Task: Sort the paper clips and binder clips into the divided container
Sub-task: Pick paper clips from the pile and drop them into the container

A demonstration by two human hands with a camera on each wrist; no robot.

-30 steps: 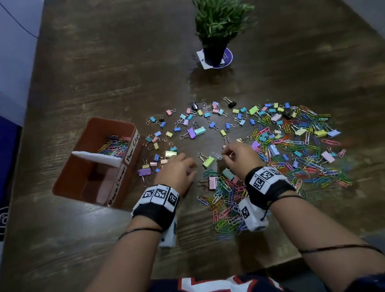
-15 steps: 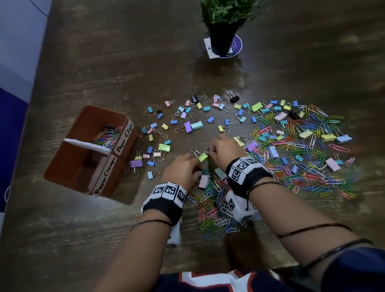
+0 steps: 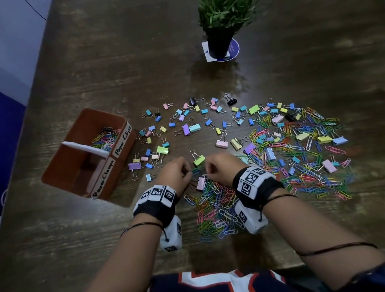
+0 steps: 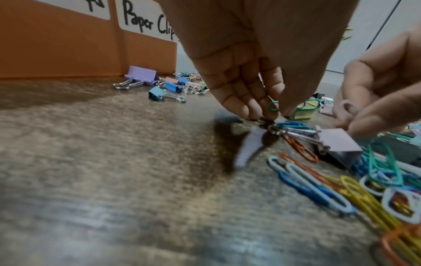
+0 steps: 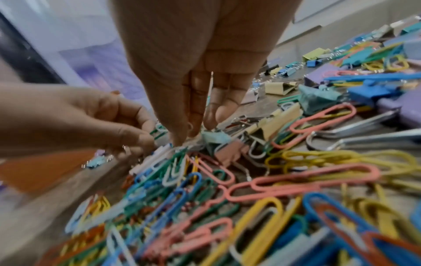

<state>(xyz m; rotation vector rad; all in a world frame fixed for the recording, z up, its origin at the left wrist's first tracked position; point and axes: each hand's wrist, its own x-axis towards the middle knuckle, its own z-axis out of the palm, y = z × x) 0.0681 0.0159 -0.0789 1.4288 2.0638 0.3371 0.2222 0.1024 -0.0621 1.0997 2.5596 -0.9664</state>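
Both hands work at the near edge of the paper clips [image 3: 217, 204]: left hand [image 3: 177, 174] pinches a green clip [image 4: 273, 106], right hand [image 3: 220, 169] pinches a pale one, seemingly gathering them for the orange box [image 3: 56, 171] at left, beside scattered binder clips [image 3: 190, 128].

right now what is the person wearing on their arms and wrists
Both forearms are bare. Each wrist carries a black band with white square tags printed in black block patterns, and a white tagged box hangs under it. The right wrist band matches. Thin dark cords circle each forearm.
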